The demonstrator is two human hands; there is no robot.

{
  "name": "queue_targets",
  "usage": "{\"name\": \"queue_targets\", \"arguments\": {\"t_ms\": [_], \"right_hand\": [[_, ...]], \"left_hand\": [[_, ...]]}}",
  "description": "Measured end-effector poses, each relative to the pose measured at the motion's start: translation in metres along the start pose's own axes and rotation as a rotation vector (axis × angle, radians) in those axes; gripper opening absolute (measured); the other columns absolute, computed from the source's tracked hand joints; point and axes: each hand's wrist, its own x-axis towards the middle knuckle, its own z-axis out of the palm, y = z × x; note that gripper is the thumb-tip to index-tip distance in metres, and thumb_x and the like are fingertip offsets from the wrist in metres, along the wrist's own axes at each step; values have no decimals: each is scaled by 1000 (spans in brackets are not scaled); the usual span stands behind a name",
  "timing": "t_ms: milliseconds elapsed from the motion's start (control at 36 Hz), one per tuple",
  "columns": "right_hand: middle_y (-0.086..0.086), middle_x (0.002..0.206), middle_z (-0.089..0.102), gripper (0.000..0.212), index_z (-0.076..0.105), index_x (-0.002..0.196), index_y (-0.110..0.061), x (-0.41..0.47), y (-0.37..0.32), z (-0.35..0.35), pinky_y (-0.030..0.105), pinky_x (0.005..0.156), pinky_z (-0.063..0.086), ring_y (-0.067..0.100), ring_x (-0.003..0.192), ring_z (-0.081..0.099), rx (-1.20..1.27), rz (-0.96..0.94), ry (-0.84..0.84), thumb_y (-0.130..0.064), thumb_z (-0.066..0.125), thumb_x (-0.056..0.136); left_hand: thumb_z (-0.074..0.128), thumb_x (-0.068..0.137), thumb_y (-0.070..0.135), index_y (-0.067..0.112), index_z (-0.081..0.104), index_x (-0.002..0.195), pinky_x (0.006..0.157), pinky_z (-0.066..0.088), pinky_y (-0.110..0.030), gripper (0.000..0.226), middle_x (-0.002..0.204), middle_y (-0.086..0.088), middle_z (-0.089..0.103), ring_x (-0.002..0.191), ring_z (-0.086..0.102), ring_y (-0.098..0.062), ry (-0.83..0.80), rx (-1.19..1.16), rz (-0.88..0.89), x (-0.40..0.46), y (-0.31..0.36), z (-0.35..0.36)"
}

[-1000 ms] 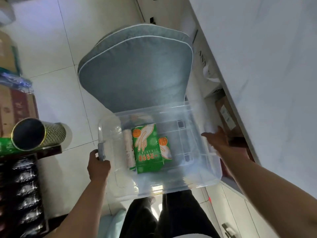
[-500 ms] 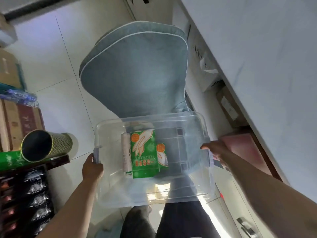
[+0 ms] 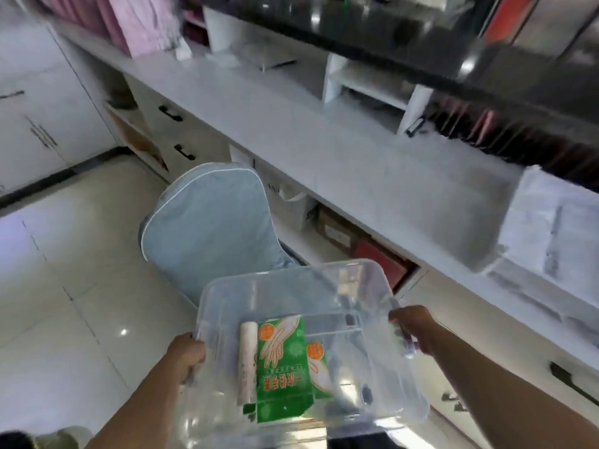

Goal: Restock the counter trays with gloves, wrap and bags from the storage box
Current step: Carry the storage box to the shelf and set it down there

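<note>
Beyond the storage box (image 3: 372, 286), a chair (image 3: 210, 231)

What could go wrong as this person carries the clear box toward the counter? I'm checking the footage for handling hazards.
The storage box is held only at its two ends by the left hand and right hand, so a slip could tip it. The green glove pack and white roll lie loose inside and may slide. The grey chair stands just ahead of the box and could be bumped.
</note>
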Motion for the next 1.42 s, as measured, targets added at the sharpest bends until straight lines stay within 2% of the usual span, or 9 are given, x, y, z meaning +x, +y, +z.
{"name": "queue_targets", "arguments": {"t_ms": [139, 250, 361, 611, 722, 917, 1028, 1194, 1417], "right_hand": [[16, 81, 52, 20, 63, 85, 1, -35, 52, -70, 25, 57, 36, 24, 64, 48, 97, 90, 28, -15, 72, 79], [18, 87, 56, 33, 62, 97, 2, -54, 107, -128, 34, 69, 42, 29, 74, 53, 165, 155, 63, -29, 67, 84], [17, 90, 56, 36, 59, 99, -1, -68, 168, -180, 37, 76, 42, 30, 78, 54, 231, 221, 108, -33, 65, 85], [17, 81, 55, 38, 56, 104, 0, -94, 351, -296, 24, 55, 35, 25, 58, 51, 427, 380, 249, -31, 66, 86], [12, 58, 44, 32, 56, 75, -2, -115, 442, -346, 20, 49, 30, 21, 41, 41, 536, 481, 360, -31, 67, 85], [13, 79, 56, 39, 63, 104, -4, -157, 575, -427, 25, 50, 33, 25, 56, 48, 743, 604, 567, -38, 67, 84], [14, 104, 59, 52, 59, 110, -1, -191, 633, -459, 35, 73, 46, 30, 75, 57, 840, 652, 729, -45, 66, 82], [13, 132, 59, 77, 56, 133, -2, -234, 689, -501, 42, 99, 46, 37, 113, 57, 994, 654, 846, -55, 66, 77], [11, 124, 65, 82, 62, 127, -3, -257, 711, -565, 42, 98, 48, 33, 105, 62, 1019, 572, 1011, -66, 61, 74]], "left_hand": [[56, 82, -2, -4, 61, 96, 59, 49, -34, 16, 70, -20, 57, 70, 62, -31, -113, 108, 125, -36, 54, 20], [64, 84, 14, -4, 62, 107, 75, 50, -38, 29, 98, -31, 66, 86, 68, -40, -212, 228, 185, -64, 94, 59], [63, 84, 21, 2, 56, 106, 80, 51, -45, 30, 86, -23, 57, 72, 59, -34, -284, 368, 186, -110, 131, 110], [58, 87, 14, 7, 53, 112, 80, 56, -55, 26, 104, -26, 66, 87, 67, -40, -406, 535, 199, -229, 155, 289], [67, 87, 22, 9, 52, 112, 80, 55, -49, 32, 110, -25, 63, 94, 65, -39, -490, 620, 177, -286, 146, 374], [65, 90, 24, 3, 58, 89, 69, 49, -38, 22, 79, -14, 58, 74, 58, -29, -691, 642, 60, -381, 131, 518], [65, 88, 28, 1, 58, 105, 82, 53, -46, 33, 95, -18, 57, 86, 59, -32, -795, 678, 77, -428, 131, 585], [65, 83, 28, 4, 54, 116, 72, 55, -43, 42, 100, -16, 57, 91, 59, -34, -854, 771, 195, -486, 142, 667], [63, 74, 28, 7, 55, 113, 80, 52, -45, 45, 110, -18, 57, 96, 58, -34, -903, 819, 262, -542, 157, 745]]}}
